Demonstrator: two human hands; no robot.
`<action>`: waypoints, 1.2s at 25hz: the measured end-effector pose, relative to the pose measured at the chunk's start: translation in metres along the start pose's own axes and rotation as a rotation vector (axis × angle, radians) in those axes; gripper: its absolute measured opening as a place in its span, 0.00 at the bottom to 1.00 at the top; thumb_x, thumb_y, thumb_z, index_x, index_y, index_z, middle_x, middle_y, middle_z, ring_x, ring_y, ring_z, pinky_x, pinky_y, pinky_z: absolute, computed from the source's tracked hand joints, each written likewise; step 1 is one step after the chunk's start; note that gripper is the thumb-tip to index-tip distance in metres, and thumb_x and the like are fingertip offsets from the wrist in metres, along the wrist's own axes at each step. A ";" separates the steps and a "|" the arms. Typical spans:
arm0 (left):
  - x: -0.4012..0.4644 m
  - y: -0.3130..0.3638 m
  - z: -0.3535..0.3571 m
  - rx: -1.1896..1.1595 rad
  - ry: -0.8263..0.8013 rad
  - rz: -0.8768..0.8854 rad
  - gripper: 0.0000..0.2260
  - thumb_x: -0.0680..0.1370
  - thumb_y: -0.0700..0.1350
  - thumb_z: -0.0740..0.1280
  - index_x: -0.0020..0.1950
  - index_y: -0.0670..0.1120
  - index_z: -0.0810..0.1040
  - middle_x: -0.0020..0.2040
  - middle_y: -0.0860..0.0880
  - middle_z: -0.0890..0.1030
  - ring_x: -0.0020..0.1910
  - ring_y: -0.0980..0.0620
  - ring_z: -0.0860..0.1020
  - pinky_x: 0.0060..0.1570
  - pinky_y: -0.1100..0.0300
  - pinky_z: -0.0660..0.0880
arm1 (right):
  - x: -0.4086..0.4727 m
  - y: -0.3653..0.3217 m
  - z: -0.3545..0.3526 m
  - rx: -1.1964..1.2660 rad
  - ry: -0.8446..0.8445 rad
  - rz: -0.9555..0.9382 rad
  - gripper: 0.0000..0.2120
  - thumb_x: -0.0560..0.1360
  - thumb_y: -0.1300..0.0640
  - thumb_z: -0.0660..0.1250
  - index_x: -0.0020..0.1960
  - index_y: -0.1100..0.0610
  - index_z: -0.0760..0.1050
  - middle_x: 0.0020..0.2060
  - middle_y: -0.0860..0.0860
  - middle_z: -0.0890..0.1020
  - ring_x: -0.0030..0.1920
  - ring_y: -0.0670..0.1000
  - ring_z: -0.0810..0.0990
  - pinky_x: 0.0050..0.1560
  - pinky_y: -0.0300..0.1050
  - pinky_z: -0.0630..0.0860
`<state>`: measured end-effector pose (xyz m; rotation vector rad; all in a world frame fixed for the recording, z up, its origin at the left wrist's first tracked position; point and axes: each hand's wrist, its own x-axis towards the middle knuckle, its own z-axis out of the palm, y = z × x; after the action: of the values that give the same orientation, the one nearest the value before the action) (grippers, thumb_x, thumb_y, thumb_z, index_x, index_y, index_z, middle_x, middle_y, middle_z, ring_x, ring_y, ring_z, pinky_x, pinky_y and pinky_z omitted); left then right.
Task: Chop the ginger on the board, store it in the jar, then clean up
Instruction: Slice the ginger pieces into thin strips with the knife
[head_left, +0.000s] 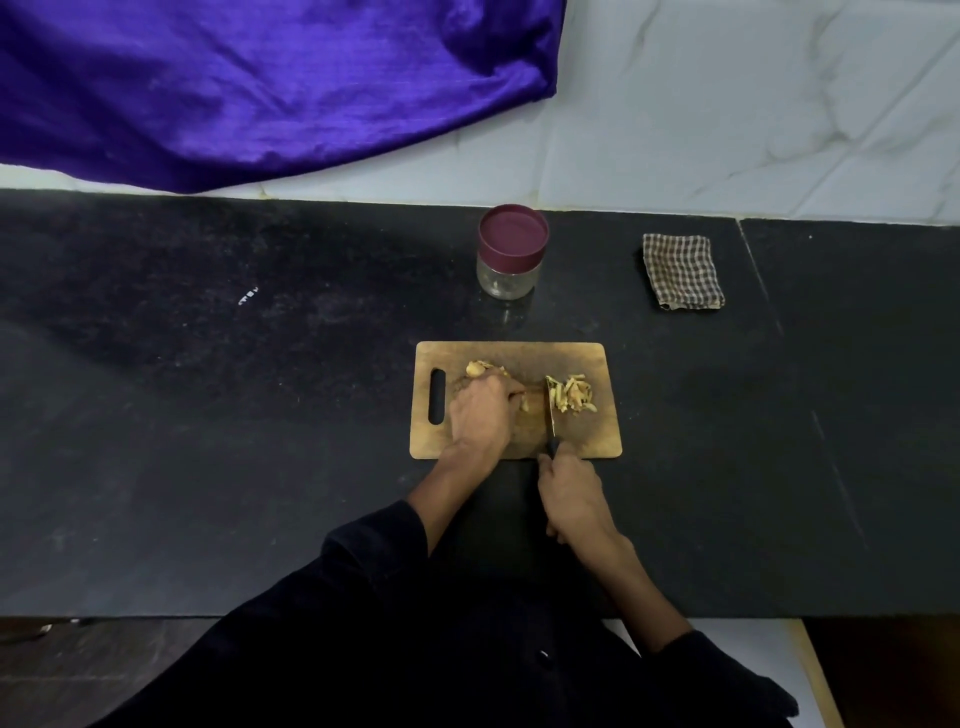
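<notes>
The chopping step was judged to be in hand: uncut ginger (511, 391) was pinned at the board's (597, 441) centre under the curled fingers of the left hand (480, 413), while the knife (550, 415) was gripped by the right hand (569, 488) at 6 o'clock. One heap of cut pieces (574, 395) lay at 3 o'clock. More cuts were judged necessary before filling. One lidded jar (511, 252) stood at 12 o'clock and one cloth (680, 270) at 2 o'clock
</notes>
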<state>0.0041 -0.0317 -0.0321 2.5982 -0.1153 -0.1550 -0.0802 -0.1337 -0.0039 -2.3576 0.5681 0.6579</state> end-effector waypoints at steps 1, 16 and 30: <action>0.001 -0.002 0.000 -0.003 0.002 -0.003 0.07 0.77 0.46 0.67 0.53 0.53 0.83 0.54 0.51 0.81 0.52 0.50 0.79 0.53 0.52 0.76 | 0.000 -0.001 -0.003 0.024 -0.004 0.001 0.10 0.84 0.52 0.53 0.57 0.58 0.66 0.45 0.58 0.80 0.33 0.56 0.83 0.28 0.49 0.80; 0.003 -0.006 0.007 -0.054 0.040 -0.008 0.07 0.77 0.43 0.66 0.50 0.50 0.83 0.51 0.51 0.81 0.48 0.51 0.79 0.50 0.51 0.78 | 0.005 -0.012 0.000 -0.033 -0.011 -0.131 0.07 0.84 0.52 0.55 0.53 0.56 0.65 0.44 0.58 0.80 0.41 0.59 0.83 0.43 0.59 0.82; 0.004 -0.002 0.004 -0.066 0.035 -0.054 0.07 0.77 0.42 0.67 0.49 0.51 0.84 0.50 0.52 0.82 0.48 0.52 0.80 0.49 0.52 0.78 | 0.012 -0.019 0.005 -0.105 -0.056 -0.016 0.11 0.83 0.56 0.55 0.62 0.60 0.66 0.56 0.60 0.77 0.54 0.62 0.80 0.53 0.61 0.79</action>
<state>0.0072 -0.0326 -0.0372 2.5376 -0.0270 -0.1299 -0.0623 -0.1188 -0.0056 -2.4304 0.5005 0.7611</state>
